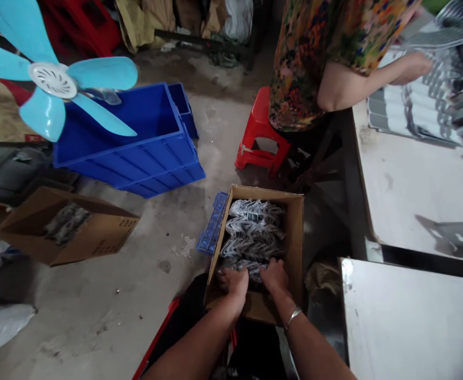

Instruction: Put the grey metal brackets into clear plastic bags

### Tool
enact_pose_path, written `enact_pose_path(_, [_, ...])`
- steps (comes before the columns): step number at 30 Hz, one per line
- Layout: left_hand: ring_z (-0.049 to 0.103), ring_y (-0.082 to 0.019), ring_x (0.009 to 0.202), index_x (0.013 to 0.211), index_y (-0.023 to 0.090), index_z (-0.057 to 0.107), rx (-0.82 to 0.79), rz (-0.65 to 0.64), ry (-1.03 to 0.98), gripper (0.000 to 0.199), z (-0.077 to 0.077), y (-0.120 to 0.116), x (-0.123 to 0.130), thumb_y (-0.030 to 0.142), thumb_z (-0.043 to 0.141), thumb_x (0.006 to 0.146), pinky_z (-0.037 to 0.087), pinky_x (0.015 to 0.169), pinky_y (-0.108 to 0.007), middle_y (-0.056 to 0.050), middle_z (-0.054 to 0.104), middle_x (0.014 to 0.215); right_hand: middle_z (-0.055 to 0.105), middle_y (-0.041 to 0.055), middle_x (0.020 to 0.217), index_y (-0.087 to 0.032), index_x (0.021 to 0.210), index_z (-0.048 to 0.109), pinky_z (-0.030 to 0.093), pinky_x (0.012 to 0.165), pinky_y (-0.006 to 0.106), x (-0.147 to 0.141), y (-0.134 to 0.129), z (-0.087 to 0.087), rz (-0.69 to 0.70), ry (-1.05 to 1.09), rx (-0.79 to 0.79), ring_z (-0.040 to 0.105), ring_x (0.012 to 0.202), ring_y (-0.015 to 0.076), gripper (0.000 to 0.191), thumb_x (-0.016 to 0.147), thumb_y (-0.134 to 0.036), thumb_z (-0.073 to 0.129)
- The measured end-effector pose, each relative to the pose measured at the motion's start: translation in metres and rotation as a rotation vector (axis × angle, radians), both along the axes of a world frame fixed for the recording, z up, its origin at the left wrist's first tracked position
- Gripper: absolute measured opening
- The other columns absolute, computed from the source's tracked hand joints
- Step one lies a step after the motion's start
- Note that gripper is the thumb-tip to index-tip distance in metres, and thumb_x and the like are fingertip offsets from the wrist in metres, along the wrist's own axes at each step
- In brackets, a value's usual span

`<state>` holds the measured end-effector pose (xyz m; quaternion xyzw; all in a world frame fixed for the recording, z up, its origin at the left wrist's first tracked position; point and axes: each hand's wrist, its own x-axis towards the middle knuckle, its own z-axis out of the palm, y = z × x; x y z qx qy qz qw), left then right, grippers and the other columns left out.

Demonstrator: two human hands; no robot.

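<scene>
As the left hand [232, 281] and right hand [275, 276] reach into a cardboard box [294, 237], silvery angled metal parts [253, 232] lie in rows inside.
Both hands rest on the nearest row; whether either grip is closed on it cannot be told.

Nothing legible for you here, small dark print [126, 230] on the flap of the cardboard box [97, 240], left of your open carton [295, 240], too small to read

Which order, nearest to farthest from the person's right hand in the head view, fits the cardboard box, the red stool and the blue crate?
From the right hand:
1. Cardboard box: directly ahead, the hand reaching into it.
2. Red plastic stool: ahead, beyond the box.
3. Blue plastic crate: farther ahead, to the left, on the floor.
</scene>
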<state>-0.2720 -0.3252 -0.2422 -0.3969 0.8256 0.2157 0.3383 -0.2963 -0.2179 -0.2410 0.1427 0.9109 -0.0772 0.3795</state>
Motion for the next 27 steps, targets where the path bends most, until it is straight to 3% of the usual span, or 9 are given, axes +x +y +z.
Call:
enact_pose_path(4, [0.022, -0.033, 0.133, 0.138, 0.011, 0.012, -0.028, -0.041, 0.047, 0.084, -0.003, -0.002, -0.013, 0.038, 0.057, 0.072, 0.032, 0.102, -0.041, -0.025, 0.011, 0.146, 0.012, 0.0174, 0.146, -0.020, 0.138, 0.030, 0.035, 0.096, 0.038, -0.007, -0.006, -0.009, 0.043, 0.114, -0.059, 0.036, 0.124, 0.0329, 0.069, 0.075, -0.033, 0.056])
enact_pose_path(8, [0.010, -0.038, 0.135, 0.140, 0.017, 0.009, 0.033, -0.124, -0.067, 0.097, -0.023, -0.003, -0.019, 0.047, 0.063, 0.065, 0.020, 0.105, -0.049, -0.023, 0.001, 0.148, -0.007, 0.0162, 0.147, -0.021, 0.142, 0.017, 0.035, 0.097, 0.036, -0.001, -0.004, -0.027, 0.021, 0.110, -0.199, 0.032, 0.127, 0.0341, 0.083, 0.074, -0.040, 0.060])
enact_pose_path(11, [0.006, -0.038, 0.135, 0.141, 0.018, 0.009, 0.030, -0.172, -0.079, 0.099, -0.031, -0.004, -0.015, 0.052, 0.062, 0.065, 0.015, 0.106, -0.051, -0.022, -0.002, 0.148, -0.013, 0.0157, 0.147, -0.019, 0.143, 0.015, 0.035, 0.098, 0.033, 0.003, 0.000, -0.036, 0.029, 0.121, -0.262, 0.033, 0.127, 0.0328, 0.083, 0.074, -0.038, 0.058])
enact_pose_path(14, [0.008, -0.036, 0.136, 0.141, 0.019, 0.010, 0.054, -0.159, -0.064, 0.095, -0.027, -0.007, -0.012, 0.050, 0.060, 0.067, 0.017, 0.106, -0.048, -0.020, 0.000, 0.149, -0.005, 0.0140, 0.148, -0.018, 0.142, 0.021, 0.032, 0.100, 0.030, 0.001, 0.002, -0.035, 0.064, 0.125, -0.255, 0.029, 0.130, 0.0301, 0.079, 0.074, -0.035, 0.058])
enact_pose_path(18, [0.019, -0.033, 0.134, 0.137, 0.016, 0.020, -0.044, -0.105, 0.060, 0.078, -0.016, -0.005, -0.012, 0.039, 0.056, 0.072, 0.026, 0.104, -0.041, -0.018, 0.005, 0.149, 0.014, 0.0128, 0.145, -0.024, 0.133, 0.040, 0.037, 0.094, 0.036, -0.012, 0.000, -0.021, 0.076, 0.155, -0.090, 0.044, 0.118, 0.0297, 0.057, 0.078, -0.031, 0.052])
enact_pose_path(22, [0.023, -0.034, 0.131, 0.133, 0.014, 0.027, -0.084, -0.197, 0.175, 0.073, 0.002, 0.006, -0.025, 0.029, 0.059, 0.069, 0.030, 0.101, -0.042, -0.018, 0.003, 0.149, 0.031, 0.0168, 0.135, -0.020, 0.128, 0.045, 0.043, 0.082, 0.038, -0.040, -0.001, -0.005, 0.005, 0.238, 0.079, 0.055, 0.101, 0.0287, 0.049, 0.080, -0.031, 0.047])
enact_pose_path(25, [0.023, -0.029, 0.132, 0.132, 0.010, 0.029, 0.040, -0.353, 0.315, 0.068, 0.034, 0.005, -0.042, 0.026, 0.055, 0.072, 0.025, 0.105, -0.039, -0.017, 0.013, 0.148, 0.048, 0.0178, 0.114, -0.014, 0.119, 0.051, 0.045, 0.075, 0.036, -0.058, 0.001, 0.010, -0.031, 0.207, 0.081, 0.057, 0.093, 0.0279, 0.044, 0.078, -0.031, 0.049])
enact_pose_path(27, [0.019, -0.025, 0.134, 0.132, 0.013, 0.032, 0.129, -0.548, 0.500, 0.057, 0.063, -0.006, -0.052, 0.026, 0.048, 0.078, 0.018, 0.109, -0.037, -0.011, 0.021, 0.147, 0.051, 0.0151, 0.108, -0.014, 0.117, 0.051, 0.044, 0.077, 0.033, -0.063, 0.003, 0.025, -0.012, 0.238, 0.055, 0.058, 0.091, 0.0244, 0.040, 0.083, -0.032, 0.042])
